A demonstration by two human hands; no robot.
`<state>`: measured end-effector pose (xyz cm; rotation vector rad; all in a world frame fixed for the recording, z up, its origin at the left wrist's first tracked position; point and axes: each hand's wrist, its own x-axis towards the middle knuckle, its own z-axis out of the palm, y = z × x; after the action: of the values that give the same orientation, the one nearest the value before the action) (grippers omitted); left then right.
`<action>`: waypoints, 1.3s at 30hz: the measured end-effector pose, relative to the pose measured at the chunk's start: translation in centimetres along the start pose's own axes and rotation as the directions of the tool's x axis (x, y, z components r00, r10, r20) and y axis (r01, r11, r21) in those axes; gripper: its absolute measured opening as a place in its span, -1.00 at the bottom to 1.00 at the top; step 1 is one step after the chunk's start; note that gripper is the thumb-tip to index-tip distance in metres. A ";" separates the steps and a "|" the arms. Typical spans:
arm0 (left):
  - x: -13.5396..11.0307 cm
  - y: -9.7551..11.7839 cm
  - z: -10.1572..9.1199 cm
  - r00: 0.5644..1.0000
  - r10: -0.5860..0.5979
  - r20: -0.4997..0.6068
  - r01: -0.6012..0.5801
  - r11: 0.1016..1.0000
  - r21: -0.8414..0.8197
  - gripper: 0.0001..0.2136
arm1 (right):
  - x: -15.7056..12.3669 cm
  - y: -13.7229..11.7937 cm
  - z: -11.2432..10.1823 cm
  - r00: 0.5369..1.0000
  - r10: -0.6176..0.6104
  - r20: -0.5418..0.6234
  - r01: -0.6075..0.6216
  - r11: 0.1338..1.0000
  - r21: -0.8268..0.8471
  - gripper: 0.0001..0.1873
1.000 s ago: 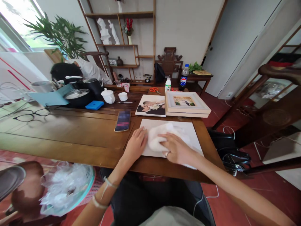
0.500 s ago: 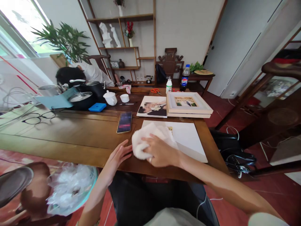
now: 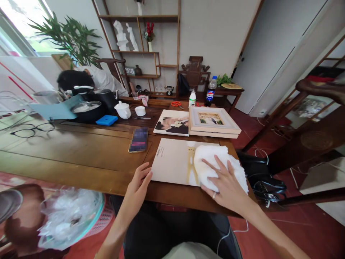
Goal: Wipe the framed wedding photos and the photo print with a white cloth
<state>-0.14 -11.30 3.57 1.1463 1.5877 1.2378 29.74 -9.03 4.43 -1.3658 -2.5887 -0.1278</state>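
Observation:
A white board [image 3: 172,162] lies flat on the wooden table [image 3: 81,151] at its near right end. My right hand [image 3: 225,183] presses flat, fingers spread, on a white cloth [image 3: 212,160] covering the board's right part. My left hand [image 3: 138,183] rests open against the board's near left edge, fingers stretched along it. A yellowish streak [image 3: 190,163] runs down the board just left of the cloth.
A phone [image 3: 139,139] lies left of the board. Behind it sit a printed photo [image 3: 172,123] and stacked white frames [image 3: 212,121]. Further back are scissors [image 3: 176,104], bottles [image 3: 210,91], cups, pots and glasses [image 3: 32,130]. Another person leans over at far left. A black bag [image 3: 265,176] sits right of the table.
My right hand has swept the cloth from the board's left part to its right part, uncovering the left side. My left hand stays at the near left edge.

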 end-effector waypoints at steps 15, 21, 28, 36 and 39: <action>-0.2 2.8 -2.2 0.959 -0.216 0.183 0.280 0.822 -0.496 -0.43 | 0.6 -0.2 0.0 0.996 -0.076 -0.036 0.075 0.996 -0.040 -0.95; -2.3 5.3 -2.3 0.983 -0.111 0.149 0.167 0.880 -0.445 -0.34 | 0.6 2.0 0.8 0.951 -0.165 -0.263 0.147 0.985 -0.087 -0.82; -4.1 7.7 -1.6 0.989 0.106 0.108 -0.044 0.886 -0.462 -0.41 | -1.4 4.2 -1.0 0.753 -0.173 -0.635 0.131 0.985 -0.113 -0.88; -3.2 1.5 3.8 0.913 -0.091 0.398 0.251 0.895 -0.369 -0.42 | -1.0 -0.2 -6.3 0.610 0.602 -0.515 -0.225 0.755 0.616 -0.71; -3.9 0.8 5.1 0.902 -0.040 0.430 0.272 0.826 -0.494 -0.54 | 0.2 -1.1 -6.4 0.610 0.743 -0.275 -0.163 0.457 0.875 -0.74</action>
<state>5.88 -13.69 3.59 0.8055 0.9074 1.1439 29.63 -10.65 10.70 -1.2963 -1.2559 0.5182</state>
